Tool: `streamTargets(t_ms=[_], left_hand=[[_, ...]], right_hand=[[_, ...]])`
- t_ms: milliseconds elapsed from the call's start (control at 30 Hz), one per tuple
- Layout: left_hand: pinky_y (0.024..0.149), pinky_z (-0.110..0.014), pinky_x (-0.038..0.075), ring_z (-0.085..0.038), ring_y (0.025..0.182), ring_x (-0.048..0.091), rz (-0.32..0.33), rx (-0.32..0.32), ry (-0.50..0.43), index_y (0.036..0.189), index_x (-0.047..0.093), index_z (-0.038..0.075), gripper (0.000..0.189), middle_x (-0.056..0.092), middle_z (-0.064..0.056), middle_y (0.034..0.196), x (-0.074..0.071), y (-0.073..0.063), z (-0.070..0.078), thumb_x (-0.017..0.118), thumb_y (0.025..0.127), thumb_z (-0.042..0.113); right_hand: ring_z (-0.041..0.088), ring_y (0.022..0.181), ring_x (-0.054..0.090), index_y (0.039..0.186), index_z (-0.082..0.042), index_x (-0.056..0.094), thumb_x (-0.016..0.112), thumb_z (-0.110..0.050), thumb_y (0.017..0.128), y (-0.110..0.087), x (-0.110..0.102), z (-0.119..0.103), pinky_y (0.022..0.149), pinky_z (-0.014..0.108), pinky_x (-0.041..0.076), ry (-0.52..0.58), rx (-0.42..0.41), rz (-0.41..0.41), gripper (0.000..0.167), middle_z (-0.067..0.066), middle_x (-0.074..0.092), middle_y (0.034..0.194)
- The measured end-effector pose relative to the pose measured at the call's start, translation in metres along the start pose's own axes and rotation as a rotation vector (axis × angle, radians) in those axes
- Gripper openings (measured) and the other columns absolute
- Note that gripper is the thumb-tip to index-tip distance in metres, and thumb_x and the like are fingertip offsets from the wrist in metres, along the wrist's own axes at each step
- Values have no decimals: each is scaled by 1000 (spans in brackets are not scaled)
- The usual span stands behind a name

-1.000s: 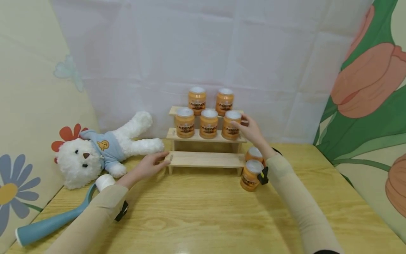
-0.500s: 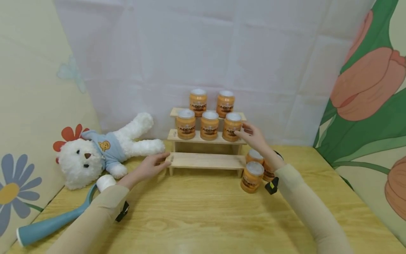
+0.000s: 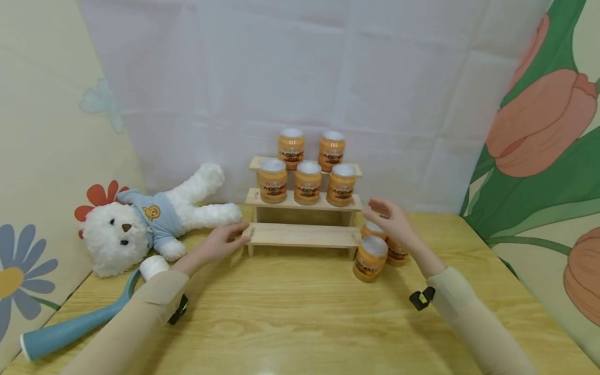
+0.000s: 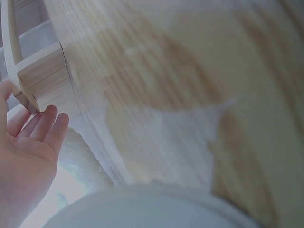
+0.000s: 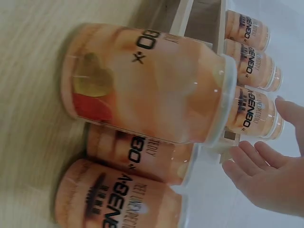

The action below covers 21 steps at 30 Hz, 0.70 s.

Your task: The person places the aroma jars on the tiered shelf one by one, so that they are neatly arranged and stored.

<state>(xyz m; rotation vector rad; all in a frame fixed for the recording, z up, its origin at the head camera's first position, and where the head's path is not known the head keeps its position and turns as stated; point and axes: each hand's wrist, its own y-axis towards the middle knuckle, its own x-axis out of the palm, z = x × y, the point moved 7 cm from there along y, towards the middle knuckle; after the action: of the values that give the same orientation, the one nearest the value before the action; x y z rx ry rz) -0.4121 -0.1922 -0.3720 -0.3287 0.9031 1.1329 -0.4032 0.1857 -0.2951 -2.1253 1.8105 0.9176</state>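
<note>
A three-step wooden stand [image 3: 304,235] is in the middle of the table. Two orange cans, one of them the right top can [image 3: 332,152], are on its top step; three line the middle step, with the right-hand can [image 3: 341,185] at its end. My left hand [image 3: 219,245] holds the left end of the bottom step; in the left wrist view the thumb and fingers [image 4: 56,128] lie on either side of the board. My right hand [image 3: 392,223] is in the air, holding nothing, above three cans on the table, the front one [image 3: 370,259] beside the stand.
At the left lies a white plush toy [image 3: 154,219] in a blue shirt. In front of it is a blue curved handle [image 3: 79,328] with a white end. A white cloth [image 3: 281,62] hangs behind the stand.
My right hand has let go of the right-hand can on the middle step and moved down and right, over the cans on the table. My left hand has stayed at the stand.
</note>
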Motion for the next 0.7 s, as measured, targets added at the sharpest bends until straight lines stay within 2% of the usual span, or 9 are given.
streamTargets(t_ms=[300,433,533,700], left_hand=[[101,-51,43,-42,125,46,-9,-26,13,141,38,-3,58,42,-26,141,0,1,-2,51,98,33],[101,-51,44,-41,126,45,-9,-38,4,142,38,-1,60,41,-25,142,-1,1,-5,50,97,37],[100,-51,44,-42,126,45,-14,-52,-10,143,37,1,62,40,-25,143,0,0,-7,50,96,40],[100,-52,44,-43,126,44,-28,-66,-25,144,36,1,65,39,-27,143,1,-1,-9,50,96,42]], right_hand=[[36,126,46,139,-1,43,58,-30,94,-23,-2,18,105,49,40,-11,-9,15,55,21,47,138],[34,117,54,136,-4,48,61,-33,92,-34,-1,22,94,46,50,-50,-8,20,54,18,54,132],[35,110,58,135,-1,48,63,-29,91,-40,3,24,87,43,54,-77,-34,11,54,20,57,127],[37,113,57,134,3,48,68,-25,88,-48,9,28,90,44,52,-114,-26,-10,57,24,55,129]])
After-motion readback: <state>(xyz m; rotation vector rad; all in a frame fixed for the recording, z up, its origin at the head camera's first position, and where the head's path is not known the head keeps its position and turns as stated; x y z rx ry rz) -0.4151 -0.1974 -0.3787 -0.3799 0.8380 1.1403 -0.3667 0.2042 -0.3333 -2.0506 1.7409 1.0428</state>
